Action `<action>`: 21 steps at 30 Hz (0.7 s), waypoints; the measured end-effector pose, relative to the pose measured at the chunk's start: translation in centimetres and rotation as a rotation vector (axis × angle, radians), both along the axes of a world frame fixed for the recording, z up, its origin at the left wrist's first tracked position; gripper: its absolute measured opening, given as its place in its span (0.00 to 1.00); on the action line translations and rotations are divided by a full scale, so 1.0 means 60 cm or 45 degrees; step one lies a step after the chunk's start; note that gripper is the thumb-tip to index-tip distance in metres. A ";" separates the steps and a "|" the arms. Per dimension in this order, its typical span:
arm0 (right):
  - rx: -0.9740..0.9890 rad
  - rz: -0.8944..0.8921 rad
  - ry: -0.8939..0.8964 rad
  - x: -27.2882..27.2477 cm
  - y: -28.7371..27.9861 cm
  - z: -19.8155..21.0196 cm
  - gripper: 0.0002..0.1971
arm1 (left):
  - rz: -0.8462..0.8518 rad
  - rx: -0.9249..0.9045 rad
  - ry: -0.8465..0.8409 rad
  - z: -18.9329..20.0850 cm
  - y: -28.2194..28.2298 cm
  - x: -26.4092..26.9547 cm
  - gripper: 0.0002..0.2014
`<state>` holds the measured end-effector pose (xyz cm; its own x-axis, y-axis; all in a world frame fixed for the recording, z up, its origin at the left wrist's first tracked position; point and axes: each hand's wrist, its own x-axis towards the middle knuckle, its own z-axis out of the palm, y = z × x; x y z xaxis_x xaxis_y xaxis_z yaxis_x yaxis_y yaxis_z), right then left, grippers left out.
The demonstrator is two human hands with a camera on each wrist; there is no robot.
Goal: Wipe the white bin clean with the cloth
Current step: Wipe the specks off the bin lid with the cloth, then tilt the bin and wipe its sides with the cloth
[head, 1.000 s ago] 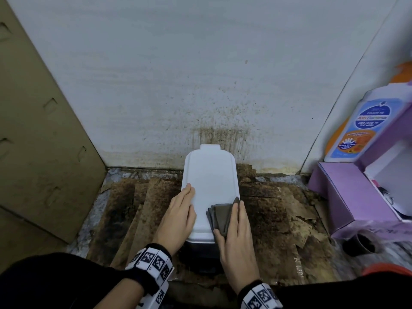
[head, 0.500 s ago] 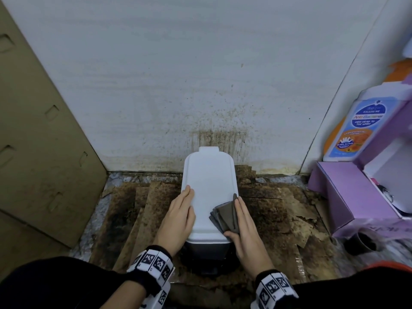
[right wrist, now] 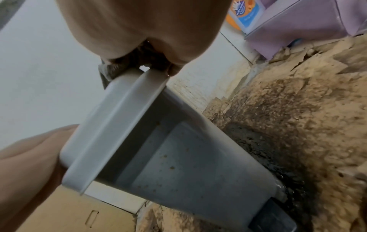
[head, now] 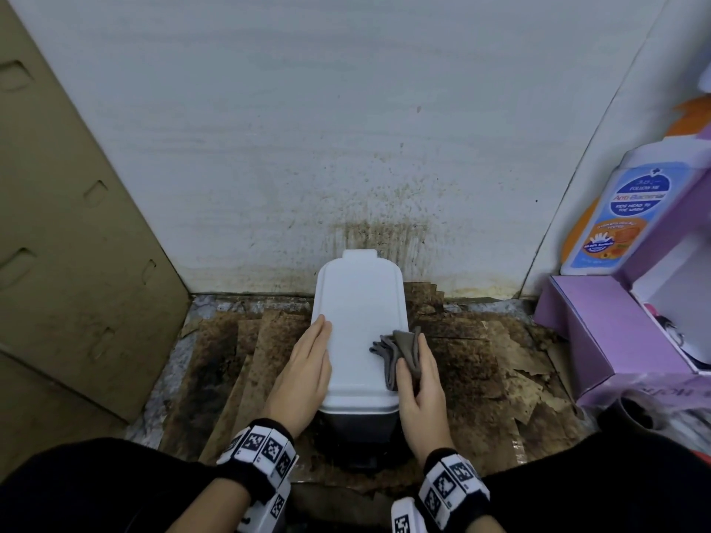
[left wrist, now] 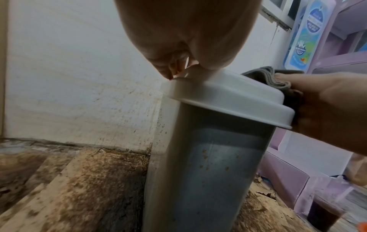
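At lower centre of the head view, against a stained wall [head: 346, 128], the white bin [head: 359, 325] stands on soiled floor. The left hand [head: 306, 373] lies flat on its lid, apparently steadying it, while the right hand [head: 421, 386] grips the folded grey cloth [head: 400, 350] at the lid's right edge.

A speckled white wall [head: 307, 128] backs stained cardboard sheets [head: 481, 363] on the floor, with a brown board [head: 69, 244] leaning left of it and a purple box [head: 600, 340] and blue-labelled bottle [head: 623, 209] to its right.
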<state>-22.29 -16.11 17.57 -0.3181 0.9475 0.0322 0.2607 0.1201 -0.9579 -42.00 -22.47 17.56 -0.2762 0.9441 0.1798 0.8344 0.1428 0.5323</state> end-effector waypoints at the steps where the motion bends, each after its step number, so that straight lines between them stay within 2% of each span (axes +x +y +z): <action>1: 0.050 0.026 -0.055 -0.003 -0.002 0.003 0.31 | 0.006 0.000 0.005 0.001 -0.001 -0.001 0.26; 4: 0.184 0.063 -0.306 -0.019 -0.011 0.011 0.38 | 0.010 0.000 0.042 0.003 -0.004 -0.006 0.27; 6: 0.313 0.019 -0.503 -0.032 -0.017 0.012 0.45 | 0.016 -0.015 0.025 0.003 -0.008 -0.012 0.27; 8: 0.437 -0.038 -0.593 -0.043 -0.020 0.009 0.47 | 0.025 -0.012 0.017 0.003 -0.011 -0.016 0.26; 12: 0.440 -0.071 -0.496 -0.058 -0.021 0.015 0.37 | 0.063 -0.030 0.024 0.006 -0.021 -0.028 0.26; 16: 0.335 -0.042 -0.320 -0.060 -0.027 0.029 0.37 | 0.117 -0.089 0.142 0.008 -0.031 -0.042 0.34; 19: 0.181 -0.044 -0.175 -0.064 -0.027 0.041 0.33 | 0.182 -0.100 0.128 0.014 -0.036 -0.052 0.27; 21: 0.045 -0.056 0.011 -0.068 -0.026 0.050 0.29 | 0.223 -0.083 0.067 0.018 -0.039 -0.059 0.27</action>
<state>-26.37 -17.67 20.60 -0.2757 0.9588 0.0685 0.2583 0.1426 -0.9555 -45.54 -24.82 18.61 -0.4289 0.8927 0.1384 0.8204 0.3208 0.4733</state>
